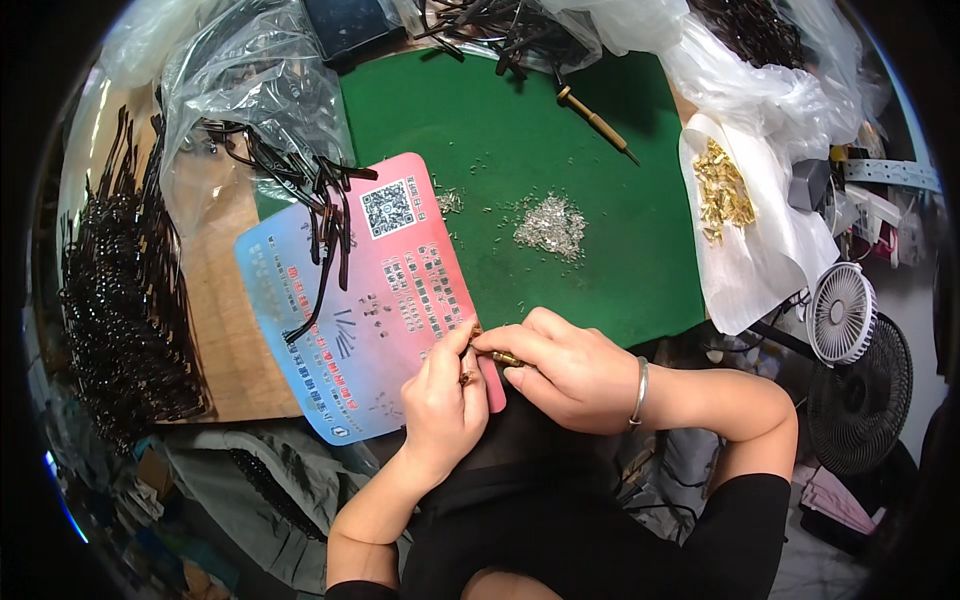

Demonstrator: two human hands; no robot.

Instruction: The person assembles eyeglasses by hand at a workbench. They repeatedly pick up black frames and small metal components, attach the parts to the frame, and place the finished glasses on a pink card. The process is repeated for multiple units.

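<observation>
I see slim brass-coloured tool [507, 359], held, nearly level, just below centre of frame, dipping slightly toward right; part of length covered. Just left of it I make out small dark-brown piece [466, 378], held, mostly hidden; full shape I cannot tell.

A small white fan [842, 313] stands at right, overlapping a larger black fan [860, 405] | pink cloth [838, 500] lies near right, beyond the forearm's side | pale-blue strip [893, 174] stretches at far right | clear plastic bag [250, 75] crumples far left, beside a dark box [348, 28] | grey fabric [225, 480] drapes near left
</observation>
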